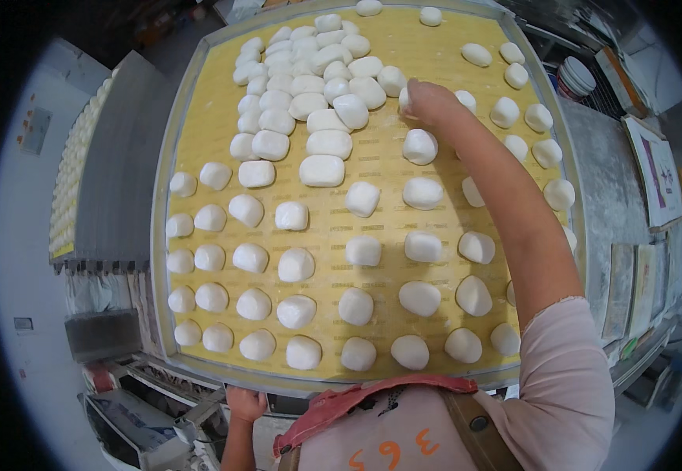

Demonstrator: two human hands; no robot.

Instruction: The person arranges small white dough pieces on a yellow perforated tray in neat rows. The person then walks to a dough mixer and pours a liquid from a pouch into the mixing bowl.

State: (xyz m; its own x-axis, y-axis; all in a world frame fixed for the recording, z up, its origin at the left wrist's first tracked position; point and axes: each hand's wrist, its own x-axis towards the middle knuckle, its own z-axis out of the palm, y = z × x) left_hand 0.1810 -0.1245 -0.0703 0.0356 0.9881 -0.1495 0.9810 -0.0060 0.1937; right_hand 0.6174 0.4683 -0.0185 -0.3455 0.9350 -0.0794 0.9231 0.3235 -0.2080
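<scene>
A large tray (162,235) lined with a yellow printed sheet lies before me, covered with white dough pieces (296,264). At the upper right of the middle, my right hand (429,101) has its fingers around one dough piece (404,101), which they partly hide. Just left of that hand sits another piece (391,80), at the edge of a tightly packed cluster (305,85). Below the tray's front edge, my left hand (246,404) is curled against or just under the rim; its fingertips are hidden.
To the left stands a stack of grey trays (120,165) with rows of pale pieces along its side. A grey worktop (603,176) runs along the right, with a white tub (576,76) and a printed panel (654,171). Machinery (158,412) lies at the lower left.
</scene>
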